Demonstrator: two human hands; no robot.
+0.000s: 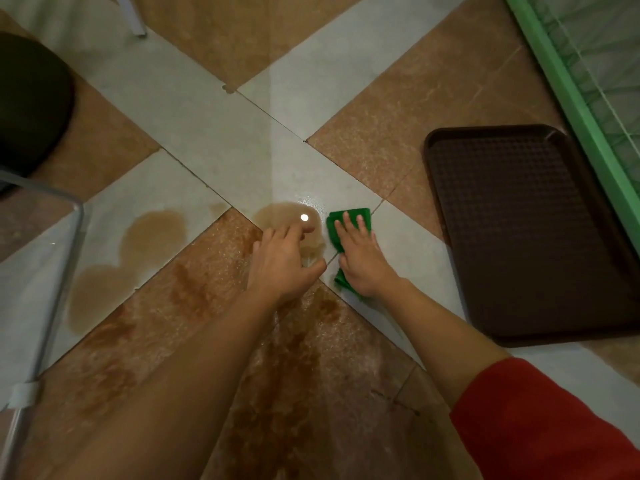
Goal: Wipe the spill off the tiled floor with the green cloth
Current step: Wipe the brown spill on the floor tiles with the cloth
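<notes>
1. While the right hand (360,261) lies flat, its fingers (360,225) are straight and a bit spread, pressing down on the cloth (351,216).
2. Cloth is green and bunched under that palm. It sits on a pale tile right at the edge of the nearest brown puddle, and one corner pokes out by the wrist.
3. Left hand (280,265) is just beside it, fingers (301,232) loosely curled over the puddle and not pinching anything I can see. Can't tell if the tips actually touch the wet floor.
4. Spill (149,240) is thin brown liquid in patches:
   - a small one at the left fingers with a light glint in it
   - a bigger lobed one further left on pale tile
   - darker streaks across the tan tile under both forearms
5. Floor (214,126) is pale grey and tan tiles, seams crossing like an X.
6. Right arm has a red sleeve (554,427); left forearm is bare.
7. Brown textured tray (526,230) lies flat on the floor right of the cloth, not touching it. A green frame (571,81) with mesh runs behind it.
8. Far left there's a dark round thing (31,105) and a metal leg (57,282). No clue what they belong to.
</notes>
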